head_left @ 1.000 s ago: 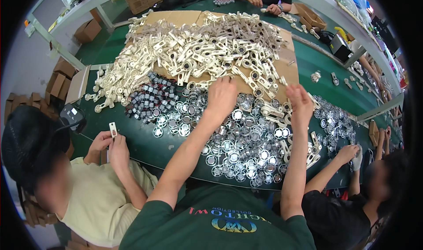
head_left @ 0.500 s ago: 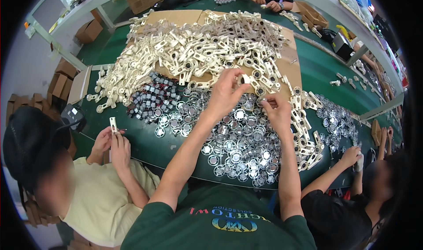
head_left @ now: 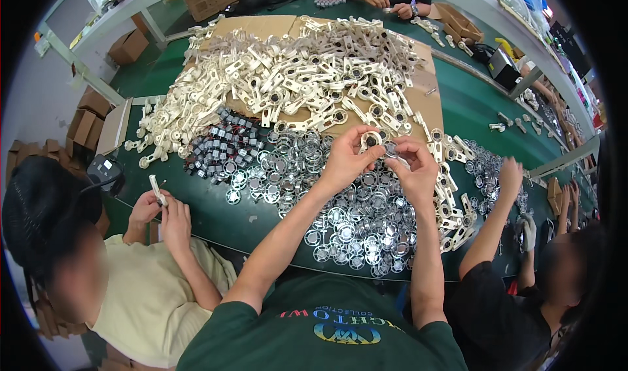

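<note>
I see the left hand (head_left: 348, 156) pinching a cream plastic ring-ended part (head_left: 371, 139), the right hand (head_left: 417, 172) a round silver metal disc (head_left: 390, 148), near a heap of silver metal discs (head_left: 363, 224); loose fingertips could drop either there.

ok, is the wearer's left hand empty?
No, the left hand holds a cream part with a round end between its thumb and fingers.

Bright light glints off metal discs (head_left: 345, 231), with fisheye bending near black corners.
</note>
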The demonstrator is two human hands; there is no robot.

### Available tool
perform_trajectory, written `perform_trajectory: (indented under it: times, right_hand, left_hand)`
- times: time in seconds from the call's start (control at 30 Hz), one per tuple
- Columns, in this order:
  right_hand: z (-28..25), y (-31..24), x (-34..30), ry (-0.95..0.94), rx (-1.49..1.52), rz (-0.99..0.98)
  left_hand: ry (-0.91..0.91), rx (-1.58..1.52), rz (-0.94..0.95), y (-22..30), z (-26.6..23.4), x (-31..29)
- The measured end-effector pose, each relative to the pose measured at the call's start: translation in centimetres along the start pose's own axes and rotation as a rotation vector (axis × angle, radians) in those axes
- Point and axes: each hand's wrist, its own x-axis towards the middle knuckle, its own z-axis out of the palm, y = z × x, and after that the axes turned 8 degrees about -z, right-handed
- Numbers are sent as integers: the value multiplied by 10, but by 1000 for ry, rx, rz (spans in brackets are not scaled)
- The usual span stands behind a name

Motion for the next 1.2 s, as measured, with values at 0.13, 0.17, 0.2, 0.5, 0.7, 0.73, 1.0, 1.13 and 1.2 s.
perform_trajectory:
  times: [0.13,0.17,0.2,0.5,0.7,0.73,1.0,1.13,1.2]
  right_hand:
    - [3,-9,-5,-36,-96,-67]
    - [2,-9,-8,-46,-83,-37]
    - [-1,-9,-11,-41,-109,4]
    - [1,-42,-43,-182,76,20]
    - [2,-66,-65,-159,-436,-323]
    - [5,-61,-71,-129,-470,-341]
    - [10,-72,-98,-103,-453,-357]
    - [2,-77,-98,-274,-478,-426]
    - [1,-79,-99,-281,-478,-414]
  left_hand:
    - [-81,-210,157,-7,0,-7]
    - [-74,-210,173,-6,2,-11]
    - [-77,-209,185,-6,5,-14]
    - [-35,-205,92,-6,16,-57]
    - [66,59,178,-17,26,-86]
    - [44,0,153,-18,24,-93]
    - [43,-36,138,-29,22,-118]
    - [-5,80,97,-22,22,-122]
    - [-40,68,99,-22,20,-124]
